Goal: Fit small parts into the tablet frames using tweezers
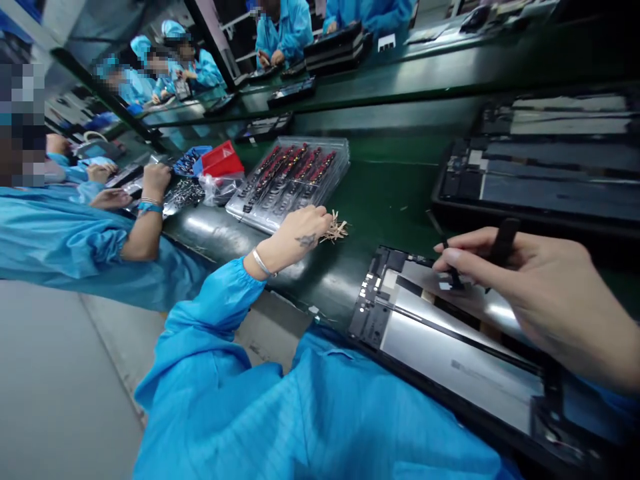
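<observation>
My left hand [301,235] reaches out past the edge of the green bench, its fingers curled together against a small heap of thin tan strips [337,229]. What its fingertips pinch, if anything, is hidden. My right hand [535,280] grips black tweezers [504,241] over an opened tablet-like device [450,353]. That device lies tilted in front of me, with silvery battery panels and black parts showing along its left end. Under the right fingertips is a small dark piece with a white label [445,286].
Beyond my left hand lies a clear plastic tray [337,157] with rows of small red and black parts. A red bin [223,159] and a blue bin [193,160] stand left of it. Stacked opened devices [545,173] sit at right. A co-worker's arm [145,227] is close on the left.
</observation>
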`<action>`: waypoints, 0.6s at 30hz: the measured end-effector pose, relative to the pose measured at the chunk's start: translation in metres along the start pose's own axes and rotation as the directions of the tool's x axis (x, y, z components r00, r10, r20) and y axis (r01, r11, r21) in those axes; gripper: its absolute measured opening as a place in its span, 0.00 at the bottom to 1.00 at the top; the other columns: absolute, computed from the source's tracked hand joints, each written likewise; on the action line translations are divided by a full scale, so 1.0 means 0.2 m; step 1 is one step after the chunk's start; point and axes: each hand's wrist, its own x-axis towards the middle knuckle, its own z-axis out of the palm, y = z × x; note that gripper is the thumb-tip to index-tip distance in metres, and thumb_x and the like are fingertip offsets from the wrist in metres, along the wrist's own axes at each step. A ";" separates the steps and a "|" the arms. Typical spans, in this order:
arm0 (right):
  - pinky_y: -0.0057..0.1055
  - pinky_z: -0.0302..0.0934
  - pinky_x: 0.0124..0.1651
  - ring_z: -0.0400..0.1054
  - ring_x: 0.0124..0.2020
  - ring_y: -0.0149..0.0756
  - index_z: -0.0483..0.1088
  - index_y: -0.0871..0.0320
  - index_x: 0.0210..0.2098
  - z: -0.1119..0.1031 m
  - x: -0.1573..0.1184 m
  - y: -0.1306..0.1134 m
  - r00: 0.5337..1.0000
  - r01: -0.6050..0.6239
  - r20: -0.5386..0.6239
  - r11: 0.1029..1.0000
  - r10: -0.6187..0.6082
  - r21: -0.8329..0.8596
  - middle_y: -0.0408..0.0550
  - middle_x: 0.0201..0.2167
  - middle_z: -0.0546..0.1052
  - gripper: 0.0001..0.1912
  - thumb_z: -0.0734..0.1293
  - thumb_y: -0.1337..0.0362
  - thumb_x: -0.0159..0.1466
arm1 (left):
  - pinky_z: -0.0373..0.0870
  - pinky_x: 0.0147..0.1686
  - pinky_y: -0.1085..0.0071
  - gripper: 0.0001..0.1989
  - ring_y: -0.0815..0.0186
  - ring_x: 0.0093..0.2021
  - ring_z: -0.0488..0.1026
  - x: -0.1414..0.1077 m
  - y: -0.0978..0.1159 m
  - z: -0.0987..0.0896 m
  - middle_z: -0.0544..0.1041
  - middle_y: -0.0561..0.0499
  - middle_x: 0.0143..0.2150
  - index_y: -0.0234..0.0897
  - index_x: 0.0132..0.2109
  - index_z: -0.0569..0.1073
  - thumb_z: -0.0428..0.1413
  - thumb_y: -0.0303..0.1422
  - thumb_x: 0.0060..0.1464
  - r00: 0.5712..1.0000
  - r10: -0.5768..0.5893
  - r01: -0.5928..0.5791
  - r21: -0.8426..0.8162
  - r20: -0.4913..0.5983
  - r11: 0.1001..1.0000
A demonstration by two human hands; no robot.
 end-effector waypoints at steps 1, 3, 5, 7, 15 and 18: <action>0.24 0.69 0.22 0.75 0.29 0.38 0.80 0.58 0.27 0.00 0.00 0.00 1.000 -0.010 0.006 0.999 0.009 0.032 0.51 0.29 0.81 0.17 0.78 0.51 0.48 | 0.68 0.41 0.65 0.14 0.58 0.44 0.74 0.00 0.01 -0.01 0.76 0.41 0.45 0.29 0.48 0.75 0.45 0.19 0.65 0.999 0.007 -0.007 0.001 -0.044 1.000; 0.25 0.70 0.23 0.75 0.29 0.36 0.80 0.58 0.28 0.01 0.00 0.01 0.999 -0.028 0.028 0.991 0.025 0.128 0.51 0.31 0.81 0.17 0.79 0.51 0.49 | 0.69 0.45 0.64 0.14 0.57 0.46 0.73 0.03 0.05 -0.04 0.77 0.40 0.45 0.28 0.48 0.76 0.46 0.21 0.67 0.969 0.003 -0.024 -0.081 -0.246 0.996; 0.25 0.69 0.24 0.72 0.27 0.33 0.79 0.58 0.30 0.01 -0.01 0.02 0.999 -0.034 0.045 0.968 0.024 0.248 0.51 0.31 0.81 0.16 0.80 0.53 0.51 | 0.69 0.46 0.65 0.12 0.60 0.45 0.73 0.08 0.12 -0.06 0.78 0.42 0.45 0.30 0.49 0.78 0.49 0.28 0.70 0.882 -0.023 -0.160 -0.345 -0.471 0.925; 0.25 0.67 0.23 0.68 0.24 0.29 0.79 0.59 0.32 0.02 -0.01 0.03 0.998 -0.027 0.055 0.940 0.009 0.341 0.50 0.31 0.81 0.16 0.79 0.53 0.54 | 0.69 0.42 0.69 0.13 0.65 0.41 0.74 0.15 0.22 -0.08 0.79 0.46 0.43 0.33 0.50 0.80 0.54 0.35 0.69 0.860 -0.041 -0.369 -0.675 -0.509 0.639; 0.28 0.62 0.30 0.64 0.27 0.29 0.79 0.57 0.45 -0.01 0.03 0.07 0.965 0.260 -0.093 0.934 -0.244 0.246 0.43 0.28 0.76 0.14 0.73 0.56 0.64 | 0.58 0.30 0.74 0.16 0.72 0.30 0.64 0.31 0.39 -0.26 0.73 0.53 0.31 0.33 0.37 0.79 0.57 0.41 0.65 0.944 0.140 -0.296 -0.954 -0.300 -0.052; 0.31 0.63 0.37 0.68 0.32 0.30 0.78 0.54 0.48 -0.06 0.05 0.06 0.904 0.416 -0.172 0.899 -0.392 0.136 0.44 0.35 0.79 0.12 0.71 0.57 0.67 | 0.52 0.28 0.73 0.15 0.73 0.28 0.59 0.34 0.33 -0.31 0.67 0.56 0.27 0.33 0.35 0.79 0.56 0.39 0.64 0.910 0.307 -0.348 -0.915 -0.278 0.203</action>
